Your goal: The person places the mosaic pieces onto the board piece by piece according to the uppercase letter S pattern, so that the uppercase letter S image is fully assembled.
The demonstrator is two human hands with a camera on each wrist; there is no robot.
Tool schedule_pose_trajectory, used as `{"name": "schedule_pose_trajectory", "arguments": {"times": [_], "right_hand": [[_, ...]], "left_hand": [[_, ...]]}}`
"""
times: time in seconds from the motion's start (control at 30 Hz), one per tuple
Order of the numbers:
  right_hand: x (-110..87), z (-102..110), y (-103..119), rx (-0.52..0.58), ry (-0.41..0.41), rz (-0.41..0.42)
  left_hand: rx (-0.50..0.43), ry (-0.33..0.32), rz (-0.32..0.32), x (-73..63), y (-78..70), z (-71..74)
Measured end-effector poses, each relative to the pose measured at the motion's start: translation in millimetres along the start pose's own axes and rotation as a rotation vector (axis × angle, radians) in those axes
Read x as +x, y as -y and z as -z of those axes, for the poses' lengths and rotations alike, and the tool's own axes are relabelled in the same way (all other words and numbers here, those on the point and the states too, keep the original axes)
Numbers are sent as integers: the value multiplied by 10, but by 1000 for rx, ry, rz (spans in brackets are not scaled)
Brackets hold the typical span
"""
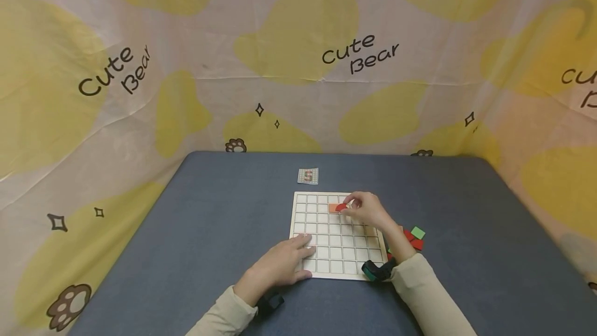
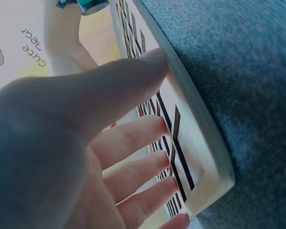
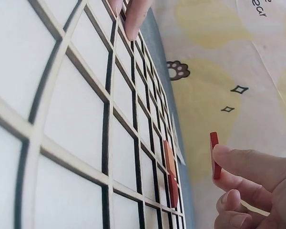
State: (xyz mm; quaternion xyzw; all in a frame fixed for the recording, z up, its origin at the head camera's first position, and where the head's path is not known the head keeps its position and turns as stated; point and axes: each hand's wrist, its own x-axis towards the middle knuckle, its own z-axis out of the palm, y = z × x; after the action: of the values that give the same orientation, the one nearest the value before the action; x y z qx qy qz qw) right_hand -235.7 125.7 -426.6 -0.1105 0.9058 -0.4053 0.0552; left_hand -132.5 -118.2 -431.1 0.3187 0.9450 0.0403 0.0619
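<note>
A white grid board (image 1: pixel 323 242) with a pale wooden frame lies on the table. My right hand (image 1: pixel 368 209) pinches a thin red tile (image 3: pixel 215 155) between thumb and fingers, held apart from the board over its far part. Down in the grid sit an orange tile (image 1: pixel 332 208) and, beside it in the right wrist view, another red tile (image 3: pixel 173 191). My left hand (image 1: pixel 279 262) rests on the board's near left corner. Its fingers are spread over the squares and its thumb (image 2: pixel 150 71) touches the front rim.
Loose red tiles (image 1: pixel 417 244) and a green tile (image 1: pixel 417 233) lie right of the board, partly behind the right forearm. A small patterned card (image 1: pixel 308 176) lies beyond the board. Around the blue-grey table (image 1: pixel 210 211) hangs a printed cloth (image 1: pixel 289 40).
</note>
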Motion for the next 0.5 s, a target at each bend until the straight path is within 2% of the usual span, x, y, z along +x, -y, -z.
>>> {"name": "schedule_pose_trajectory", "arguments": {"times": [0.23,0.5], "right_hand": [[50,-72,10,-11,1,-23],[102,-127,42,10,19,-14]], "left_hand": [[-8,11,10,3,6,-8],[2,5,-2,5,8,-1]]}}
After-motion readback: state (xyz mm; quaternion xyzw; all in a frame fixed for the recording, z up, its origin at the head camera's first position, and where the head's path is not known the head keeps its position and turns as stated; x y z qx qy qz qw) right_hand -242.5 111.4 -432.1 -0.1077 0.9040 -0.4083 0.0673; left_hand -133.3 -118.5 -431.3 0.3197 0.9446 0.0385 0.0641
